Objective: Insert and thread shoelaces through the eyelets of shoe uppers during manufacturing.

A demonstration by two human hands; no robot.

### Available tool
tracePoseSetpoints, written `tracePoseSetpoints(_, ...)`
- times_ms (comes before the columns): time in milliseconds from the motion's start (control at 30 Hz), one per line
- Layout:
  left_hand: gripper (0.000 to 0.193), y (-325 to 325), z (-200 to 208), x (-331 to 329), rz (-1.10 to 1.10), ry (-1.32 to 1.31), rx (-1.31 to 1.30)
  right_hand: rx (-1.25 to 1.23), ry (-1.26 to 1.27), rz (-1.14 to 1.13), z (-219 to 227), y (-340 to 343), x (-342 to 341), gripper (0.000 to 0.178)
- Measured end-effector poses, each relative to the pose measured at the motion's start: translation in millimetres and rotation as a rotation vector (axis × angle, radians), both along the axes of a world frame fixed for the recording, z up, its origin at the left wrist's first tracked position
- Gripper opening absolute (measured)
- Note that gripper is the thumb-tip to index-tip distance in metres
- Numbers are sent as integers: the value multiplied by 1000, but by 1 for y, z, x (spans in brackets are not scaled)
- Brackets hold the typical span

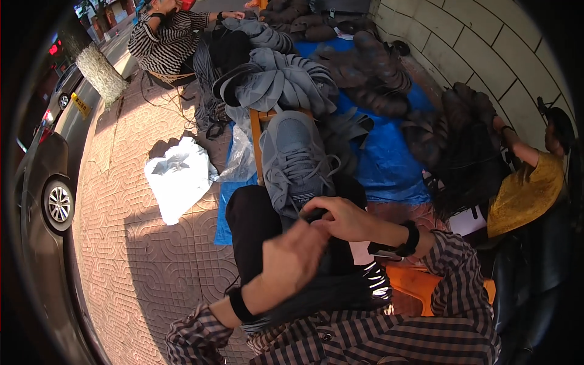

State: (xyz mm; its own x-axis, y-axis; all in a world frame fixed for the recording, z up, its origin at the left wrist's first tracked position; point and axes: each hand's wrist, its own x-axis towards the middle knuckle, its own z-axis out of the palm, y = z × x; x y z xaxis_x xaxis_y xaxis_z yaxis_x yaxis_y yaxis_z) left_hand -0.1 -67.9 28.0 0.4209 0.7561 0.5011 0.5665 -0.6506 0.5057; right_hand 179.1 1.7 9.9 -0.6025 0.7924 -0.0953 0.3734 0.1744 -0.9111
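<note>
A grey lace-up sneaker (292, 146) stands between my knees with its toe pointing away from me. Its grey laces (298, 167) are threaded and one loop sticks out to the right. My right hand (350, 220) is closed at the shoe's collar, thumb and fingers pinching a dark edge there. Close beside it, my left hand (292, 258) is smeared by motion, so its fingers and anything in them do not show clearly. Across my lap lies a bundle of dark laces (328, 298) with pale tips at its right end.
Stacked grey shoe pieces (283, 79) lie beyond the sneaker. Dark shoe pieces (365, 70) cover part of a blue tarp (389, 173). A white bag (179, 176) lies on the paving. Co-workers sit far left (167, 42) and right (526, 188), near a tiled wall (480, 42); a car (45, 182) stands left.
</note>
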Motion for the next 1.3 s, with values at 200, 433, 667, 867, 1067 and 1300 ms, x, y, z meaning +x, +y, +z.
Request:
tracePoseSetpoints(200,27,66,0,-16,263,296,209,-574,394,-32,-12,-18,-19,29)
tracePoseSetpoints(433,26,74,8,1,274,704,336,-812,552,13,-18,-18,-25,30)
tracePoseSetpoints(667,29,62,20,-6,294,830,199,-433,327,-63,5,-13,-14,25)
tracePoseSetpoints(867,15,112,-13,-50,-20,106,-407,-164,57,35,40,4,47,22)
tracePoseSetpoints(1067,17,91,-11,-47,25,-112,-304,-151,-246,94,56,20,123,17)
tracePoseSetpoints(1300,30,27,-2,-8,19,-561,-978,422,-180,-146,36,42,81,16)
